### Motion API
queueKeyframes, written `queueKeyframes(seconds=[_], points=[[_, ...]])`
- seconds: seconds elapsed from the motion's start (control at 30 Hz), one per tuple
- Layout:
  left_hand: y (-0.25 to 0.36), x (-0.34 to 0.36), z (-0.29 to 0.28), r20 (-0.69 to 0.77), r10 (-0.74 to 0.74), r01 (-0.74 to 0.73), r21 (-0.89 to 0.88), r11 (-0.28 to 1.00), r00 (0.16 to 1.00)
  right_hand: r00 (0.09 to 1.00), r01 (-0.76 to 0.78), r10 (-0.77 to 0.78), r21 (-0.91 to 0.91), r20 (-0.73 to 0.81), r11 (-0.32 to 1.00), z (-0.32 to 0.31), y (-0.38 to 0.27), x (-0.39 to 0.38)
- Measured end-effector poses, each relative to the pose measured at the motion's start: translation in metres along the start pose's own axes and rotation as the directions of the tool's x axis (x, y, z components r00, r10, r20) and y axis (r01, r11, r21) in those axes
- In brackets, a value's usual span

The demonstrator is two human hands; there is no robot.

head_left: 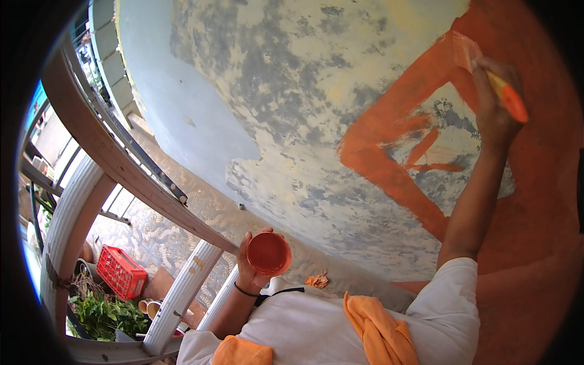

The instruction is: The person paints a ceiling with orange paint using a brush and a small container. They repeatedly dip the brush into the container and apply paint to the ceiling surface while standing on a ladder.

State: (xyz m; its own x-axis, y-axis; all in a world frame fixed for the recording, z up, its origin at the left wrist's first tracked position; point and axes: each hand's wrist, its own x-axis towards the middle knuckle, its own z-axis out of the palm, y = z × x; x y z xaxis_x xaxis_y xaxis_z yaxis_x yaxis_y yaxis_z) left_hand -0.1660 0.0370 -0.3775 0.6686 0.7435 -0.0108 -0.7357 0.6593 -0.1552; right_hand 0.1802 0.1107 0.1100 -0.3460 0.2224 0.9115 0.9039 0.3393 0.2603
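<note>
Brushing orange-red onto wall [304,103]: my right fingers [482,85] clamp paintbrush [508,99], left fingers [245,244] wrap paint cup [288,254]. Next stroke likely needs even pressure.

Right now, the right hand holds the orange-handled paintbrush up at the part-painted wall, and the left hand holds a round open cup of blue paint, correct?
No: the head view shows red paint in the round open cup, not blue. The left hand does hold it, and the right hand has the orange-handled paintbrush at the part-painted wall.
</note>
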Motion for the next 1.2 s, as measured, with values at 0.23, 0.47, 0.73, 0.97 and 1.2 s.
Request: queueKeyframes(seconds=[0.23, 0.47, 0.73, 0.97, 1.2], points=[[-0.005, 0.001, 0.001, 0.012, 0.001, -0.001, 0.018, 1.0, 1.0, 0.814, 0.488, -0.32, -0.272, 0.485, 0.829, 0.047, -0.045, -0.128], [-0.004, -0.003, 0.009, 0.027, -0.014, 0.013, 0.037, 0.999, 1.0, 0.947, -0.267, 0.277, 0.077, -0.164, 0.961, -0.011, -0.011, -0.107], [-0.012, 0.001, 0.022, 0.045, -0.086, 0.087, -0.028, 0.996, 0.995, 0.953, 0.253, -0.118, -0.525, 0.277, 0.812, 0.041, -0.041, -0.158], [-0.017, -0.003, 0.021, 0.044, -0.1, 0.1, 0.017, 0.995, 0.994, 0.949, -0.056, 0.044, 0.028, 0.312, 0.998, 0.042, -0.062, -0.23], [-0.001, -0.012, 0.016, 0.013, -0.097, 0.096, 0.03, 0.995, 0.995, 0.996, -0.004, -0.01, -0.144, -0.094, 0.99, -0.026, -0.008, -0.152]])
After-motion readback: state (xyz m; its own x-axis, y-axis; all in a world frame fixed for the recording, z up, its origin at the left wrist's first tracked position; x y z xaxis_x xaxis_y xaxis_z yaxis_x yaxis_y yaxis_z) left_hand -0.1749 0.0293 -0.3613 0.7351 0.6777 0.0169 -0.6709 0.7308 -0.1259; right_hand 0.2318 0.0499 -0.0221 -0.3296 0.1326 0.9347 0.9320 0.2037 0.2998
